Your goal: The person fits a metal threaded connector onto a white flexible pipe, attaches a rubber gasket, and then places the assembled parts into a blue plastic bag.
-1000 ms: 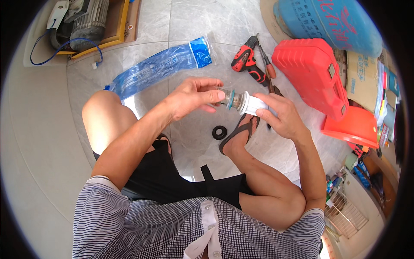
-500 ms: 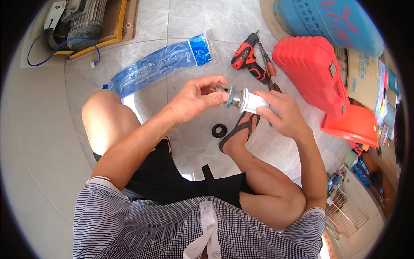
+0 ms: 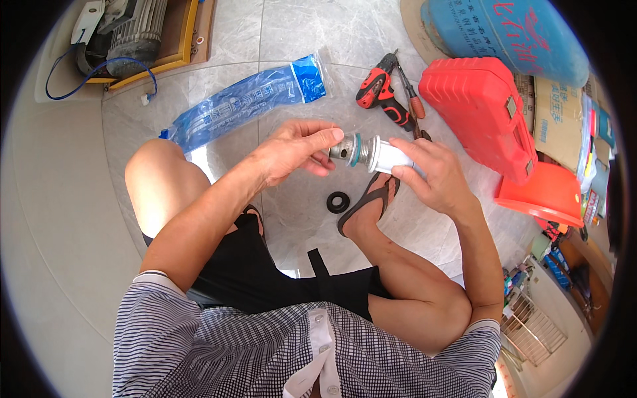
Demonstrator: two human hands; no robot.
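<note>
My right hand [image 3: 438, 171] is wrapped round the white plastic tube [image 3: 393, 158] of a sink drain. Held across the gap between my hands is the drain's metal body [image 3: 344, 150], with a hole in its side and a teal ring [image 3: 357, 149] next to its thread. My left hand [image 3: 297, 149] has its thumb and fingers on the metal end, which they partly hide. On the floor below lies a black rubber ring [image 3: 338, 201], near my sandalled foot [image 3: 371, 205].
Beyond my hands lie a blue plastic packet [image 3: 245, 99], a red and black cordless drill [image 3: 383, 93] and a screwdriver [image 3: 413, 96]. To the right are a red tool case [image 3: 474, 109], a red basin [image 3: 544, 192] and a blue gas cylinder [image 3: 511, 33]. A motor [image 3: 136, 40] stands far left.
The fingers of my left hand have shifted round the metal end, the thumb now higher, and more of the metal body shows. My right hand stays on the white tube.
</note>
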